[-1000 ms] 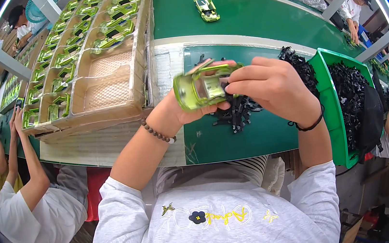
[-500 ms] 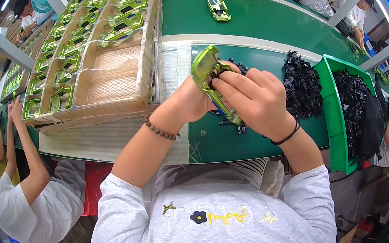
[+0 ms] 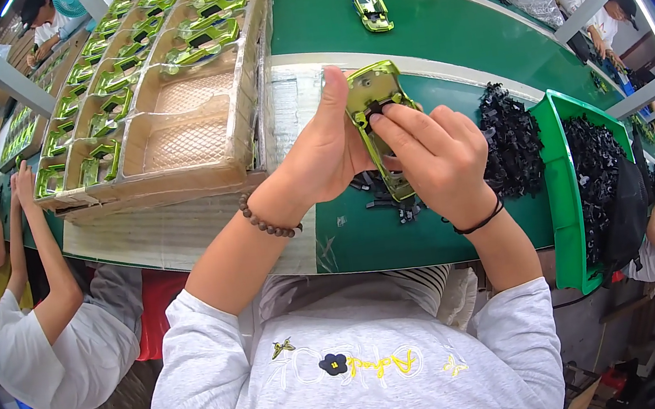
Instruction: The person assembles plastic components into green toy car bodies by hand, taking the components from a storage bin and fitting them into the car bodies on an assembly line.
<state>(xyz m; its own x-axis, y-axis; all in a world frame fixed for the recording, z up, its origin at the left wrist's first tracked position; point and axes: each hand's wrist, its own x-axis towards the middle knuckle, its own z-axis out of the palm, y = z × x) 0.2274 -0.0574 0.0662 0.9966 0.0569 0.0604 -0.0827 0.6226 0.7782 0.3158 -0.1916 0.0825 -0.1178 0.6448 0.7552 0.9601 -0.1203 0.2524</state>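
My left hand (image 3: pixel 319 150) cradles a green toy car body shell (image 3: pixel 375 84) above the table, its thumb raised beside the shell and its fingers behind it. The hollow inner side of the shell faces me. With its fingertips, my right hand (image 3: pixel 447 164) presses a small black plastic part (image 3: pixel 373 110) against the inside of the shell. The right thumb is mostly hidden behind the shell. Below the hands, a few loose black parts (image 3: pixel 392 200) lie on the green tabletop (image 3: pixel 349 243).
A divided tray (image 3: pixel 189 144) holding green car shells stands on the left, two near compartments vacant. Another green car (image 3: pixel 370 7) lies on the far green strip. On the right are a heap of black parts (image 3: pixel 509 141) and a green crate (image 3: pixel 562 200) of them. Co-workers sit around.
The shell has turned so its inside faces me more, and my left thumb has come up off it. My right fingers stay on the black part. The far car has shifted slightly right.
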